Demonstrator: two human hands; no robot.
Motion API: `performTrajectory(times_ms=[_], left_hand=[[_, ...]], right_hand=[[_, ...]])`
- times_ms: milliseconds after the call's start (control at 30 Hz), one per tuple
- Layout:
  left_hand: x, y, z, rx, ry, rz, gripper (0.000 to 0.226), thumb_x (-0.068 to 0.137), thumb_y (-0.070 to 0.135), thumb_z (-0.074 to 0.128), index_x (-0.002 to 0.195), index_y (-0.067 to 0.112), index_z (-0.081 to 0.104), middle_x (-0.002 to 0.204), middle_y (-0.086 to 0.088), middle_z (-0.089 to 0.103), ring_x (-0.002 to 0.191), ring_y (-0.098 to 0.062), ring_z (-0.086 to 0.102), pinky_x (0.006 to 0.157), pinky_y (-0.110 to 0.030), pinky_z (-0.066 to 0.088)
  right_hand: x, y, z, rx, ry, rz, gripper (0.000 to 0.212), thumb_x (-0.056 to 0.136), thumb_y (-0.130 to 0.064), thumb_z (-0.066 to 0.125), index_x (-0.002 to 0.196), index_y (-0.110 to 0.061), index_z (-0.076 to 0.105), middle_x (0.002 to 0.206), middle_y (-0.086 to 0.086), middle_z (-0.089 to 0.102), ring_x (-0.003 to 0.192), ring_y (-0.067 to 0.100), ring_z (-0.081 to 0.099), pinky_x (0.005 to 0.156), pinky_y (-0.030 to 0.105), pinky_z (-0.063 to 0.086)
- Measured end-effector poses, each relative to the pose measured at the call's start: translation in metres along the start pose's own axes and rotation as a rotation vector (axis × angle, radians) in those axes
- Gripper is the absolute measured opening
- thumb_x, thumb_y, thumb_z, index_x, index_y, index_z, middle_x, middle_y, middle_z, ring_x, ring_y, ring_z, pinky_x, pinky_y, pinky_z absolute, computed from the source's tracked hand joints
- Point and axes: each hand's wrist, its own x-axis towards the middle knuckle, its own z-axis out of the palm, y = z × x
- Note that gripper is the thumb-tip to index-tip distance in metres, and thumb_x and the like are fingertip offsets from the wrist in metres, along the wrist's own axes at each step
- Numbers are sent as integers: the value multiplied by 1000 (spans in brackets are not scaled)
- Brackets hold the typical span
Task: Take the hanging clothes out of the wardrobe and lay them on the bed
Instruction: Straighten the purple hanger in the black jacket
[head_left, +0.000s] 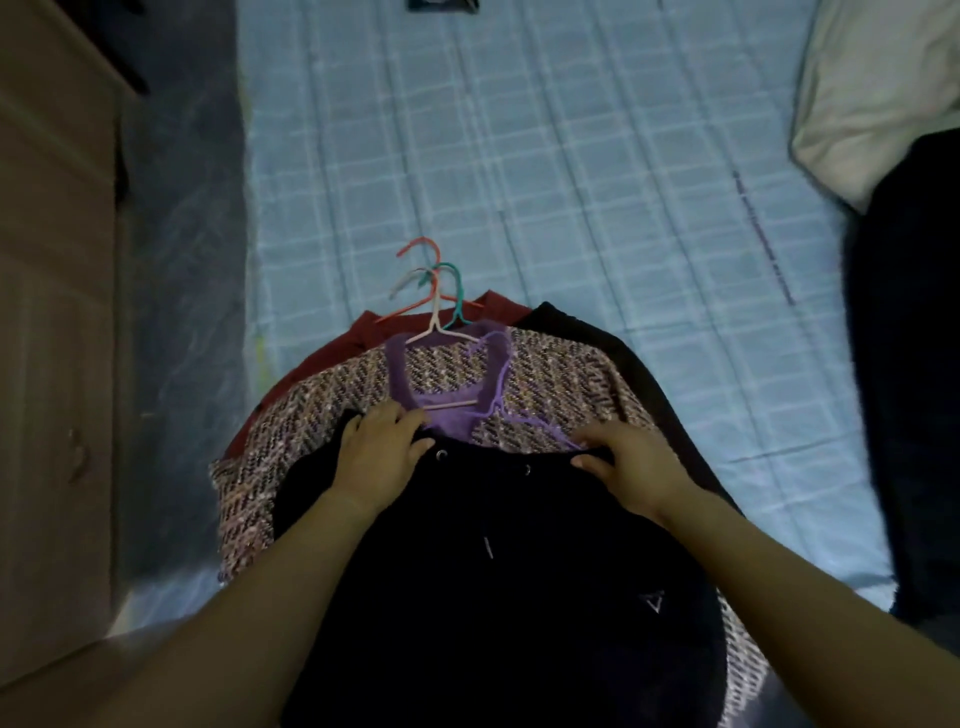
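Note:
A pile of clothes lies on the near part of the bed (571, 156), which has a light blue checked sheet. On top is a black garment (493, 597) with a drawstring. My left hand (382, 452) grips its upper left edge and my right hand (631, 462) grips its upper right edge. Under it lie a small purple knit top (447, 421) on a pink hanger, a pink-and-black tweed garment (561, 384), a dark red garment (332, 358) and another black one (623, 353). Three hanger hooks (426, 275) stick out past the pile.
A brown wooden cabinet (52, 312) stands along the left, with a strip of grey floor (182, 312) between it and the bed. A white pillow (883, 93) lies at the upper right, a dark blanket (909, 364) along the right edge, and a dark object (441, 4) at the bed's far end.

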Motion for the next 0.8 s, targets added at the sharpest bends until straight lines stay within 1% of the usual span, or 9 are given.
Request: performTrajectory(times_ms=[67, 133, 267, 333, 467, 567, 600, 700, 800], left_hand=[[-9, 5, -10, 11, 27, 91, 32, 87, 46, 45, 99, 22, 61, 89, -7, 59, 87, -32, 58, 72, -40, 46], [-23, 15, -20, -3, 33, 169, 39, 85, 51, 34, 92, 21, 59, 82, -5, 57, 79, -31, 58, 65, -40, 47], [-64, 59, -42, -114, 106, 248, 40, 90, 50, 33, 95, 20, 59, 89, -2, 57, 86, -25, 56, 69, -42, 47], [-91, 93, -51, -188, 166, 250, 36, 89, 48, 36, 91, 19, 58, 87, 0, 54, 84, -23, 55, 68, -40, 46], [-148, 180, -57, -291, 288, 256, 31, 86, 45, 42, 88, 19, 58, 81, 8, 49, 77, -12, 49, 64, -33, 40], [-187, 259, -55, -345, 333, 337, 20, 86, 37, 52, 85, 19, 60, 75, 14, 46, 71, -2, 43, 62, -16, 32], [-198, 289, -56, -354, 347, 377, 20, 85, 37, 53, 83, 19, 60, 74, 13, 46, 69, -2, 43, 61, -14, 31], [-220, 374, -59, -370, 365, 508, 26, 81, 43, 51, 79, 21, 63, 73, 9, 52, 68, -5, 48, 61, -22, 36], [-231, 451, -64, -389, 348, 571, 18, 80, 43, 56, 75, 25, 61, 69, 8, 49, 65, -6, 50, 59, -27, 39]], right_hand=[[-24, 1, -3, 49, 50, -59, 23, 84, -21, 68, 106, -18, 68, 104, 4, 68, 97, 23, 61, 78, 25, 40], [-50, 4, -7, 89, 109, -126, 19, 83, -20, 67, 102, -18, 69, 97, 4, 68, 90, 23, 61, 76, 29, 43], [-109, 12, -22, 157, 230, -174, 19, 86, -30, 60, 104, -26, 67, 92, -7, 62, 86, 13, 58, 72, 27, 44], [-143, 23, -32, 187, 323, -193, 22, 86, -31, 60, 106, -25, 68, 90, -11, 58, 85, 12, 58, 73, 23, 44], [-228, 54, -64, 181, 524, -187, 22, 85, -25, 62, 104, -20, 71, 81, 1, 57, 75, 17, 58, 68, 23, 42], [-309, 94, -86, 170, 659, -171, 20, 83, -17, 68, 102, -19, 72, 80, 0, 56, 73, 15, 56, 67, 24, 43], [-336, 110, -93, 174, 700, -158, 20, 83, -15, 69, 102, -19, 72, 80, -2, 56, 73, 13, 56, 67, 25, 44], [-411, 154, -112, 216, 819, -89, 21, 82, -12, 70, 101, -18, 73, 81, -4, 56, 74, 7, 55, 68, 20, 44], [-474, 190, -132, 203, 956, -29, 21, 80, -9, 72, 101, -16, 73, 80, -2, 58, 74, 6, 55, 70, 14, 42]])
